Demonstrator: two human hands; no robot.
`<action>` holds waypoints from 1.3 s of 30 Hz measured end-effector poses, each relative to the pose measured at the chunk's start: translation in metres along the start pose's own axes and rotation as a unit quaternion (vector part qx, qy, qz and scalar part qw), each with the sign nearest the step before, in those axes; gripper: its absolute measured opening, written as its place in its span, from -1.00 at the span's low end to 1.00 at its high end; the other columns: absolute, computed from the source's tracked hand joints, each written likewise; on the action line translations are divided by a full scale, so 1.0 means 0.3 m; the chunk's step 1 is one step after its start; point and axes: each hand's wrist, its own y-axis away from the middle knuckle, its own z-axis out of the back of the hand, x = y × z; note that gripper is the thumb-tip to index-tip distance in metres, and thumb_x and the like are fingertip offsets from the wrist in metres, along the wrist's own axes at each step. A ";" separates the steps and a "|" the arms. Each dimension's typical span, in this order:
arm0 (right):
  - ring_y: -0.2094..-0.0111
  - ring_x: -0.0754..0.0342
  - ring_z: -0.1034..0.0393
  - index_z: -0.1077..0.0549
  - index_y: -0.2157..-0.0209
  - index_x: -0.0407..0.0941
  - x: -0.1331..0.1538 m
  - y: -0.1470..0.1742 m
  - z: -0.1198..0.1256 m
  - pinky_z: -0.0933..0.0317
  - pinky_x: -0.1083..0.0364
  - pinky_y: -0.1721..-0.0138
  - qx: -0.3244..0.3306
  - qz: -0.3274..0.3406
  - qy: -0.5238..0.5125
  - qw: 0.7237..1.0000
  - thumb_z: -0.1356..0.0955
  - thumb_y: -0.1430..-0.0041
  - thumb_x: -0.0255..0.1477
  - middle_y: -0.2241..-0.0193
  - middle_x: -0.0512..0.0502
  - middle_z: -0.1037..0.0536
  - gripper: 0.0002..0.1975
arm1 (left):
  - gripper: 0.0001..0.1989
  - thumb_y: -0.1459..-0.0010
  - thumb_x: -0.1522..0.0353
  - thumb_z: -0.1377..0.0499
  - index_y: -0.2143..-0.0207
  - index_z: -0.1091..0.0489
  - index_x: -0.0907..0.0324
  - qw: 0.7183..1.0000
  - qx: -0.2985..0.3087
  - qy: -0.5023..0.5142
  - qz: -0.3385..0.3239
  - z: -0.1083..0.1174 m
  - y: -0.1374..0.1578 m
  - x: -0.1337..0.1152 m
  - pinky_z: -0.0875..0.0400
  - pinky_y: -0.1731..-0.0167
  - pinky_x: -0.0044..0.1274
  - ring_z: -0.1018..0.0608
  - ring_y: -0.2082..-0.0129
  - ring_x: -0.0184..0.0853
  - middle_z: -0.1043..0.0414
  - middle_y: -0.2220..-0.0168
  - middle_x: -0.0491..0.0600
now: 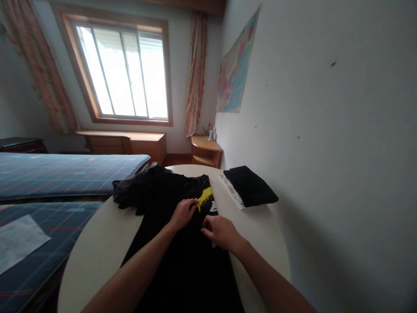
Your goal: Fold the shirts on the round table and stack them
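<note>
A black T-shirt point(192, 269) with a yellow and white print on its chest lies lengthwise on a round white table point(87, 256). Part of it is folded over near the print. My left hand point(185, 214) is closed on the cloth at the edge of the yellow patch, fingertips bent together. Just nearer and to the right, my right hand point(221, 232) has curled fingers and the thumb pinched at the shirt's right side. The cloth between its fingertips is mostly hidden. Beyond my left hand, a heap of dark clothing point(133, 189) touches the shirt.
A folded black garment point(250, 186) lies on a white one point(233, 191) at the table's right rim, by the wall point(342, 174). Mattresses point(65, 174) stand to the left, with a paper sheet point(21, 239) on the nearer one. A corner shelf point(206, 145) and desk point(146, 143) are behind.
</note>
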 end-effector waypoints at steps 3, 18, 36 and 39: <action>0.32 0.04 -0.47 -0.51 0.27 -0.06 -0.016 -0.042 -0.030 -0.09 0.14 0.37 -0.009 -0.005 0.017 1.000 -0.41 -0.13 -0.17 0.34 -0.03 -0.60 -0.75 | -0.79 -0.25 0.43 -0.11 0.15 -0.52 0.10 1.000 -0.010 0.002 0.002 0.004 0.002 -0.008 -0.38 -0.04 -0.39 -0.54 0.06 -0.21 -0.58 0.11 -0.04; 0.24 0.07 -0.42 -0.47 0.27 -0.11 -0.008 -0.014 -0.097 -0.20 0.13 0.17 -0.057 0.073 -0.089 0.992 -0.33 -0.30 -0.37 0.27 -0.06 -0.55 -0.88 | -0.78 -0.31 0.42 -0.07 0.20 -0.53 0.12 1.000 -0.018 -0.016 0.002 0.000 -0.010 -0.012 -0.38 0.05 -0.46 -0.56 0.14 -0.25 -0.60 0.18 -0.04; -0.14 -0.03 -0.30 -0.46 -0.06 -0.15 -0.145 -0.026 -0.094 -0.09 -0.01 -0.23 -0.076 0.082 -0.119 0.987 -0.33 -0.18 -0.51 -0.10 -0.20 -0.47 -0.61 | -0.70 -0.31 0.31 -0.08 -0.04 -0.47 0.08 0.995 0.016 -0.094 -0.011 -0.018 0.032 -0.013 -0.22 -0.21 -0.24 -0.37 -0.20 -0.09 -0.42 -0.13 0.07; -0.14 -0.05 -0.29 -0.51 0.00 -0.12 -0.143 -0.025 -0.096 -0.09 -0.02 -0.22 -0.072 0.077 -0.086 0.991 -0.35 -0.20 -0.44 -0.10 -0.18 -0.48 -0.68 | -0.67 -0.33 0.29 -0.05 -0.10 -0.43 0.03 0.994 0.034 -0.108 0.010 -0.030 0.035 -0.009 -0.13 -0.24 -0.12 -0.26 -0.29 -0.02 -0.34 -0.22 0.06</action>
